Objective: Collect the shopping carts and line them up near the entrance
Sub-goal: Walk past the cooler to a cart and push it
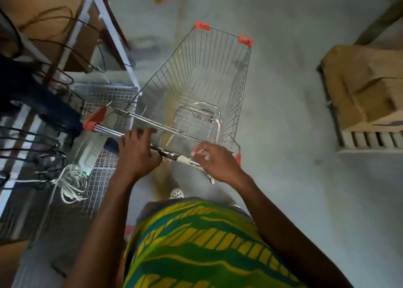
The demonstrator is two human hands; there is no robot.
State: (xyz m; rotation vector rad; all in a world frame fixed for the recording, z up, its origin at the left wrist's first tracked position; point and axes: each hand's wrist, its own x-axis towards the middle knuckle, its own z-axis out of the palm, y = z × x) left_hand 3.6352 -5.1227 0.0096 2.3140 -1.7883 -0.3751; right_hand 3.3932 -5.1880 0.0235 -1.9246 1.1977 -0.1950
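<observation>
An empty wire shopping cart (197,74) with red plastic corner caps stands on the grey floor in front of me, its nose pointing away. Its metal handle bar (109,131) runs from lower right to upper left. My left hand (136,151) is wrapped around the bar near its middle. My right hand (218,162) grips the bar's right end, next to the red end cap. The cart's basket holds nothing.
A white-framed shelf unit (109,21) with brown boxes and dangling black cables crowds the left. A wire-mesh rack (72,200) with a white cord bundle sits lower left. Stacked cardboard boxes (366,85) stand on a pallet at the right. Grey floor (290,47) stretches ahead.
</observation>
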